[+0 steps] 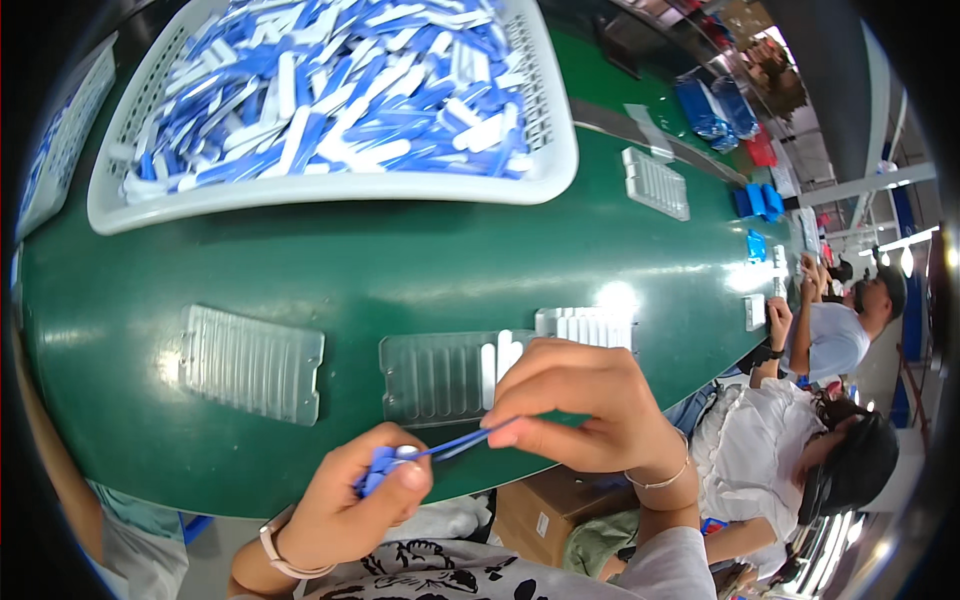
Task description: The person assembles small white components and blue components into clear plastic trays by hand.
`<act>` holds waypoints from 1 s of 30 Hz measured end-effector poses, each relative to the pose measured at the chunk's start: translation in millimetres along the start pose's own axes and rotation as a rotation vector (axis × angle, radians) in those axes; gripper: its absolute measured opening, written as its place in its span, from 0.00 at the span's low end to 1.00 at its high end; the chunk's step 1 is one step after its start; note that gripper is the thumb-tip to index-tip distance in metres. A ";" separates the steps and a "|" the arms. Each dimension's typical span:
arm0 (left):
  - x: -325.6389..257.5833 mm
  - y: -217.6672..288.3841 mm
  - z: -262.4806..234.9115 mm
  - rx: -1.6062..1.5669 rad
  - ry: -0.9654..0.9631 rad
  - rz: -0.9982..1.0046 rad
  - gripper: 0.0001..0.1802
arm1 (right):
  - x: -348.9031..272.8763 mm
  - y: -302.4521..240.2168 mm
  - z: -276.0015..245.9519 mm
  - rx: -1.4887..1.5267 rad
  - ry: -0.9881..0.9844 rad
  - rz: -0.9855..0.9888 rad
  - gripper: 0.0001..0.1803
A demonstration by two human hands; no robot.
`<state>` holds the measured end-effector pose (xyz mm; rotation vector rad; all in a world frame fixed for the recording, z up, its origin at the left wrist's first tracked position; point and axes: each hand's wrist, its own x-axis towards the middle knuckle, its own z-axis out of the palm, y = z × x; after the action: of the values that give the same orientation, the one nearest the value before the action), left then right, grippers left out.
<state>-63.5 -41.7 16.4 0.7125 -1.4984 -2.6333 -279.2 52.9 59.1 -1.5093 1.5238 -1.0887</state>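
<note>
Bare hands are working above the near edge of a green counter (400, 270): the left hand (385, 485) is gripping a cluster of blue pieces (374, 474) in its curled fingers, while the right hand (580, 410) is pinching the ends of thin blue strips (458, 441) stretching between the two. Good handling is probably calling for a firm left hold and a light right pinch, keeping the strips aligned without bending. Two white baskets are standing beyond: a large basket (470, 187), heaped with blue and white pieces too jumbled to count, and a second basket (75, 150) at the left rim. Four transparent ribbed trays are lying nearby: a left tray (253, 365), a middle tray (430, 375) carrying at least two white pieces (489, 375), a partly hidden right tray (585, 325), and a far tray (657, 185). At least two strips are showing; the cluster's count is staying hidden.
</note>
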 end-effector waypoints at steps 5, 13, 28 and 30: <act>-1.4 2.6 -9.2 -0.372 -0.115 -0.173 0.14 | -0.9 7.9 14.0 0.039 -0.035 -0.251 0.06; -2.0 10.6 -6.2 -0.211 0.102 -0.117 0.09 | 11.7 18.5 24.5 -0.152 -0.040 -0.325 0.12; -4.7 7.2 -4.0 0.075 0.205 0.100 0.07 | -4.1 14.4 45.5 0.271 0.147 0.225 0.14; -5.6 7.0 -5.1 0.073 0.216 0.068 0.07 | -5.2 13.6 48.2 0.302 0.196 0.248 0.13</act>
<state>-57.9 -48.3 22.0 0.9012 -1.5340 -2.3751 -239.9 53.8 27.7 -1.0059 1.5456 -1.2789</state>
